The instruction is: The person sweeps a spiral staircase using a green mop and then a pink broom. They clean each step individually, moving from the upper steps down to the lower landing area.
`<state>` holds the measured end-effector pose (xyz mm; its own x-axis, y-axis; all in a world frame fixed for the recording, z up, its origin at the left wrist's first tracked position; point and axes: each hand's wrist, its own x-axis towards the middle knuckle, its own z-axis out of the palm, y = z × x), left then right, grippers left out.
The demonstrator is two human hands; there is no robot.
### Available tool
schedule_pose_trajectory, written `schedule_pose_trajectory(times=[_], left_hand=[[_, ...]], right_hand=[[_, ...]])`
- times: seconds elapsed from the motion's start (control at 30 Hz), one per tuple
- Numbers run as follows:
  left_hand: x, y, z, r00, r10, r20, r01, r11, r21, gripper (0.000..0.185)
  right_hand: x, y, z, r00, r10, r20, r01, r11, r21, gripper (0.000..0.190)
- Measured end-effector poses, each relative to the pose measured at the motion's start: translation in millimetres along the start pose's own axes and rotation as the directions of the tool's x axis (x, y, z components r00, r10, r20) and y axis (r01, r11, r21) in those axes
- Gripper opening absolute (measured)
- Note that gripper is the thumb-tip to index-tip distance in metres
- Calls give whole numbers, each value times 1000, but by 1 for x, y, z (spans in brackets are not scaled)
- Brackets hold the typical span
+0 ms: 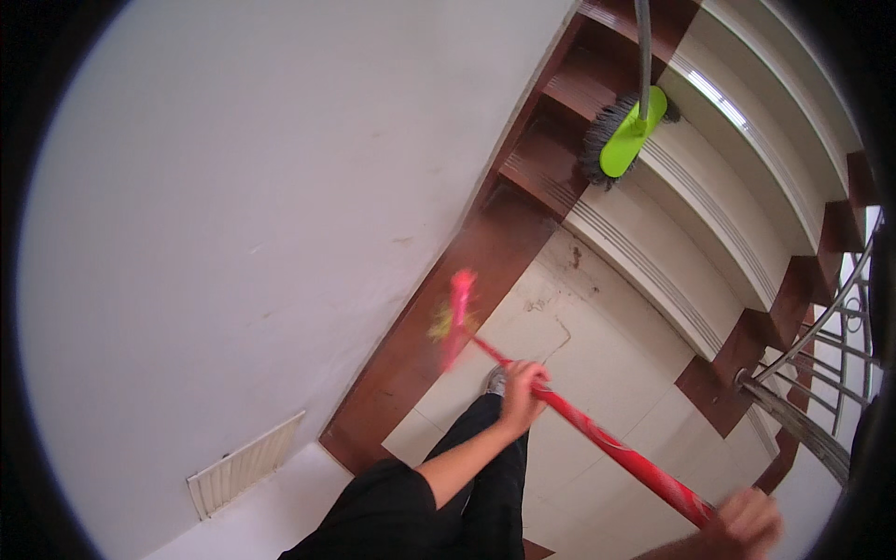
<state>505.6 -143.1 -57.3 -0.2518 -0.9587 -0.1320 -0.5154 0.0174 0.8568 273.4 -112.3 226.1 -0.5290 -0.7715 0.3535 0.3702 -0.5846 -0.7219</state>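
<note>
My left hand grips the red handle of a broom about midway along it. Higher up, toward the handle's end, my right hand is closed around the same handle. The broom's pink head, blurred, has yellow-green bristles. It is over the dark red-brown border of the landing floor, near the wall. Whether the bristles touch the floor, I cannot tell. Brown dirt marks lie on the cream tiles beyond my left hand.
A staircase with grooved step edges rises ahead and to the right. A lime-green mop head with grey strands rests on the steps. On the right is a metal railing. The white wall at left holds a vent grille.
</note>
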Motion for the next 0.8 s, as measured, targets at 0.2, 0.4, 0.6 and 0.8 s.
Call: schedule_pose_trajectory(times=[0.2,0.4,0.6,0.8], left_hand=[[48,-74,-9,998,61,-11,-59,990,126,4],[90,-32,32,974,214,78,-214,977,-6,10],[5,-5,15,984,119,130,-123,992,20,15],[-1,-73,-14,999,39,-11,-37,989,145,10]], right_hand=[[-51,62,-15,968,143,205,-156,987,49,21],[-43,16,-23,998,-24,60,31,992,-120,26],[-28,-16,-11,999,-2,41,0,998,60,28],[-59,53,-19,955,284,79,-286,958,10,35]])
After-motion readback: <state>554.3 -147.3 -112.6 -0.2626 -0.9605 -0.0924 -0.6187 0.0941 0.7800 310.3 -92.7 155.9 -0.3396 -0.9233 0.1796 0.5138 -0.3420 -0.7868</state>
